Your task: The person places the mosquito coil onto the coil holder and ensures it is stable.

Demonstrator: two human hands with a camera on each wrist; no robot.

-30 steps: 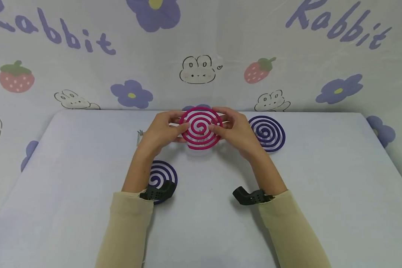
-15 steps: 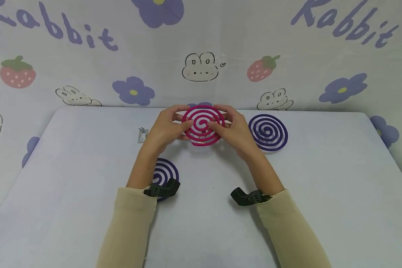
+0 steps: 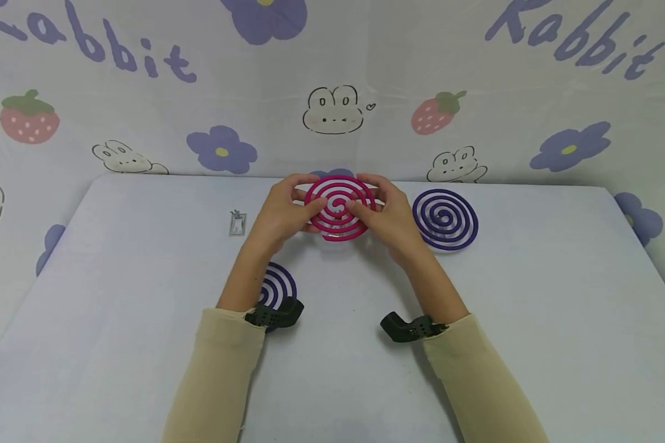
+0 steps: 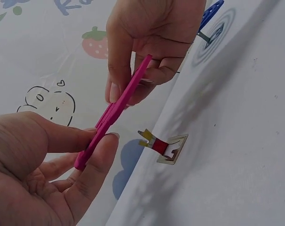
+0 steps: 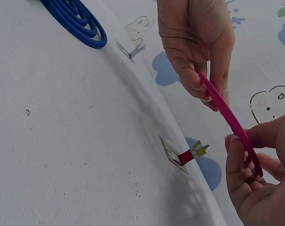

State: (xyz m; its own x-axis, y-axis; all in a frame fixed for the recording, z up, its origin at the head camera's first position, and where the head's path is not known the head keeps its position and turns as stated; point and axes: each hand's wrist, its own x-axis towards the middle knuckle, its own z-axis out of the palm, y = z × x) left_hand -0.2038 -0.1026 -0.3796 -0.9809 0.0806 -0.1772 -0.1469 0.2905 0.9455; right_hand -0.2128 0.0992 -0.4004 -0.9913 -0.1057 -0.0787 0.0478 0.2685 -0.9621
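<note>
Both hands hold a pink mosquito coil (image 3: 340, 237) at the back middle of the table. My left hand (image 3: 279, 215) pinches its left side and my right hand (image 3: 393, 215) its right side, thumbs on the near face. In both wrist views the coil is tilted, seen almost edge-on. Close below it stands a small metal coil stand (image 4: 170, 149), its upright prong bent up from a flat square base. At right a dark blue coil (image 3: 446, 245) is raised on a stand (image 4: 210, 37).
Another blue coil (image 3: 290, 286) lies flat on the table (image 3: 116, 307), partly hidden under my left wrist. A second metal stand (image 3: 237, 232) sits left of my left hand. A printed cloth (image 3: 382, 61) hangs behind the back edge.
Both hands still hold the pink coil, which has shifted slightly right in view. My left forearm has moved right, uncovering the metal stand at left and covering more of the flat blue coil.
</note>
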